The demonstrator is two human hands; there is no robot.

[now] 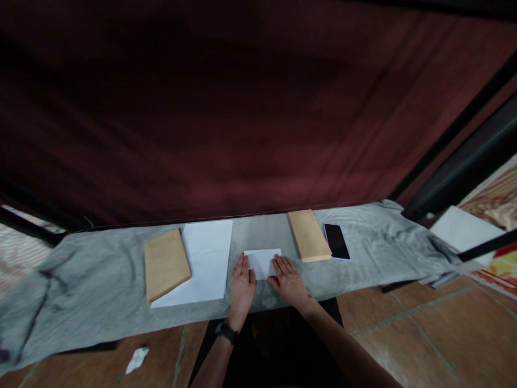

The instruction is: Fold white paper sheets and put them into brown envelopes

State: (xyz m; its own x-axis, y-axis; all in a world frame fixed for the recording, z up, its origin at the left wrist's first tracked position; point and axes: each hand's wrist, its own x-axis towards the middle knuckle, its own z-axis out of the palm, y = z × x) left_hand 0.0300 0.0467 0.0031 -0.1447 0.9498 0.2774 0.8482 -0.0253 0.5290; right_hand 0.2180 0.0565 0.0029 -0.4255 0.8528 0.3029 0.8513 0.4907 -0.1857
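A small white sheet of paper (262,262), perhaps folded, lies on the grey cloth in front of me. My left hand (243,285) rests flat against its left edge, fingers stretched out, with a dark watch on the wrist. On the right edge lies my right hand (286,280), its fingers also extended and flat. Both hands press down beside or on the paper and grip nothing. Left of them is a larger white sheet (208,264), partly covered by a brown paper envelope or packet (166,264). To the right sits a stack of brown envelopes or packets (310,235).
A phone (336,241) lies right of the brown stack. Grey cloth (100,275) covers the narrow bench. Behind it rises a dark red panel or curtain (242,124). Dark bars (464,156) stand at the right. A white scrap (137,360) is on the tiled floor.
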